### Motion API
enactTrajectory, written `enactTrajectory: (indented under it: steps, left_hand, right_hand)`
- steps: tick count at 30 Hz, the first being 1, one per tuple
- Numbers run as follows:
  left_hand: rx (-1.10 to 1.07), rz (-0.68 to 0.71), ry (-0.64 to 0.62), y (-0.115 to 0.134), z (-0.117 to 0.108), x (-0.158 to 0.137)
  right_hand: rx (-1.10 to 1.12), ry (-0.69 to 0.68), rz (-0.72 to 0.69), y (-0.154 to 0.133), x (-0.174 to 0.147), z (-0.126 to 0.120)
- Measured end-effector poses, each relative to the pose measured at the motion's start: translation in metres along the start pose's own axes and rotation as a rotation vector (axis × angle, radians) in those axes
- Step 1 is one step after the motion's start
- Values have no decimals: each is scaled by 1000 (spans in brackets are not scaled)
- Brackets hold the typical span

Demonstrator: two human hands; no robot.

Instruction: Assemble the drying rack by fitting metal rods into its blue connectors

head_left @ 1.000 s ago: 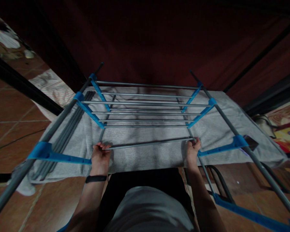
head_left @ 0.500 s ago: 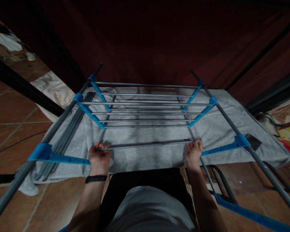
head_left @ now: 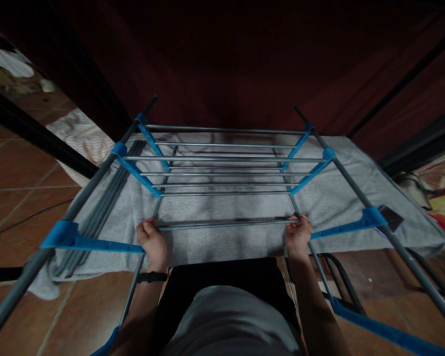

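A grey metal rod (head_left: 226,224) lies crosswise between my two hands, low in the frame of a rack (head_left: 222,159) made of grey tubes and blue plastic brackets. My left hand (head_left: 153,242) is closed around the rod's left end, beside the rack's left inner tube. At the other end, my right hand (head_left: 298,234) pinches the rod against the right inner tube. A blue bracket (head_left: 96,243) reaches toward my left wrist, and another blue bracket (head_left: 341,226) ends by my right hand. The rod's very ends are hidden by my fingers.
Several loose grey rods (head_left: 104,207) lie at the left on a grey cloth (head_left: 222,247). A dark flat object, perhaps a phone (head_left: 391,218), rests at the right. Dark red fabric (head_left: 222,64) hangs behind the rack. Tiled floor (head_left: 25,217) shows at the left.
My left hand has rolled over from palm-up to back-up at the rod's left end. The rod's right end has dropped slightly with my right hand. The rack stays in place.
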State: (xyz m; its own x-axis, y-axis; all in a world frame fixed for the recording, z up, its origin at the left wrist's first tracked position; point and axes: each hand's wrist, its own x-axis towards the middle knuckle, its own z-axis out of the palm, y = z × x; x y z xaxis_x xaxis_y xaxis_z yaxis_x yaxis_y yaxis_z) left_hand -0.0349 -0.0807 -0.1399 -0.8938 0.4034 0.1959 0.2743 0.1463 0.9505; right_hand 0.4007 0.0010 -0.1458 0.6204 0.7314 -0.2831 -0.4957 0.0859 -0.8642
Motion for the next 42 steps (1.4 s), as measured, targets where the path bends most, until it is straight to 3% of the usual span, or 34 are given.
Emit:
enactTrajectory:
  steps: [4,11,19,24,34,42]
  left_hand:
    - [94,95,20,-9,2,-2]
    - [164,135,-24,-3,1,-4]
    - [-113,-19,-48,11,-3,-10]
    - [-115,5,-28,14,-4,-13]
    - [-104,35,-21,-13,2,-4]
    - [-192,54,-15,-15,2,-5]
  right_hand:
    - [-32,1,-22,-1,-2,-1]
    - [2,-28,-56,1,0,-2]
    - [3,-37,-73,5,-1,-5]
    - [26,-31,-106,7,-1,-2]
    - [7,-52,-118,3,-4,0]
    - [6,-67,-91,3,-4,-2]
